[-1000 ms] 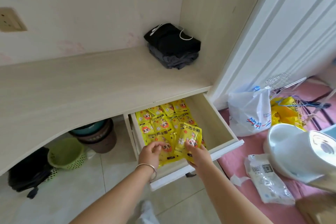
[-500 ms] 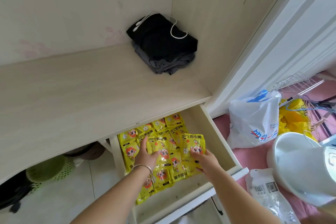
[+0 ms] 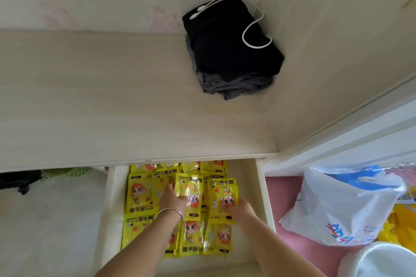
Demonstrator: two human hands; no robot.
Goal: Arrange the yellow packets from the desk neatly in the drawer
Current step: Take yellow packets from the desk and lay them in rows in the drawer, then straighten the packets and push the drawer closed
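Several yellow packets (image 3: 140,195) with a cartoon face lie in rows inside the open white drawer (image 3: 263,191) under the desk top (image 3: 112,101). My left hand (image 3: 172,201), a silver bangle on its wrist, pinches the lower edge of a middle yellow packet (image 3: 191,189). My right hand (image 3: 238,210) grips the bottom of another yellow packet (image 3: 224,189) at the right of the rows. Both hands are inside the drawer. No yellow packets lie on the desk top.
Folded black and grey clothes (image 3: 231,51) with a white cable sit in the desk's back right corner. A white plastic bag (image 3: 342,207) and a white round container (image 3: 387,261) rest on pink bedding at right. A green basket (image 3: 74,172) shows under the desk.
My head has moved forward over the desk, so the drawer sits lower in view. Both hands have pushed deeper into the drawer, and the held packets now lie further in among the rows.
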